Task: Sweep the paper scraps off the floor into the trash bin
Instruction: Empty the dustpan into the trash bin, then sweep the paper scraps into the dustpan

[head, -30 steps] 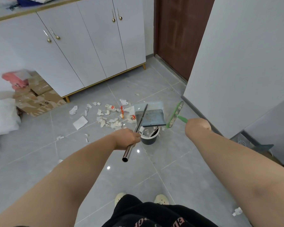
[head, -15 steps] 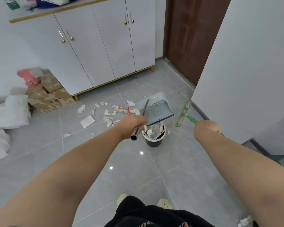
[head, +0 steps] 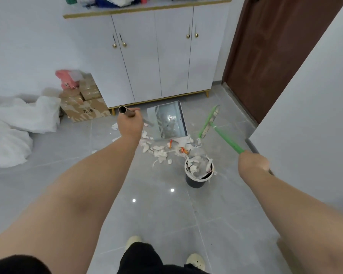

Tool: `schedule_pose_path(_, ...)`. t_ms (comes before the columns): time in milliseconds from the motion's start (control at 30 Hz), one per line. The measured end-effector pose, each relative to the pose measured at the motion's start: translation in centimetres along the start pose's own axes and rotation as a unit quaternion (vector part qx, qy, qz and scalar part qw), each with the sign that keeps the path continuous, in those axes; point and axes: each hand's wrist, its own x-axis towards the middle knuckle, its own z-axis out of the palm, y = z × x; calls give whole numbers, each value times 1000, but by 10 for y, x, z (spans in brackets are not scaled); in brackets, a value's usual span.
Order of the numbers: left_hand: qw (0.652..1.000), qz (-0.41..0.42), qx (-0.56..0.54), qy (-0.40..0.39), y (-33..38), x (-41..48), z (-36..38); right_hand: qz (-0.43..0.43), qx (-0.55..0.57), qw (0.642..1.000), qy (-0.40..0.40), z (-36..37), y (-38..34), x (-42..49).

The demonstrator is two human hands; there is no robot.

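Fingers mostly hidden: left hand (head: 130, 124) clamps dustpan handle (head: 127, 112), right hand (head: 252, 163) clamps green broom handle (head: 227, 139). Trash bin (head: 195, 181) holds paper scraps (head: 194, 167).

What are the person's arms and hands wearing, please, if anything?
Both forearms are bare: the left hand and right hand show no gloves, watch or rings. Black fabric, probably a short sleeve, shows at the left upper arm.
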Motion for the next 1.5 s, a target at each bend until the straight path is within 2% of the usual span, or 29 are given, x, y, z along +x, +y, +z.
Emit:
schedule_pose_path(100,999,-15,19,45,-11,21,-29,-27,16,999,9,-13,-42,-4)
schedule_pose_path(233,994,-60,59,64,-38,55,-88,-64,16,998,20,-31,-118,-14)
schedule_pose_path(467,982,-143,86,84,-104,118,-202,-104,24,994,-16,-47,-277,-49)
schedule_pose_path(700,964,-228,94,97,-202,182,-315,-136,2,989,-55,-43,-448,-90)
schedule_pose_path(900,947,-295,74,102,-263,196,-382,-165,5,981,-100,-39,-560,-118)
schedule_pose_path(1200,926,-349,55,131,-315,211,-438,-247,29,960,-132,-25,-674,-128)
schedule_pose_path(1500,933,-340,81,80,-351,247,-432,-347,0,918,-191,8,-771,-114)
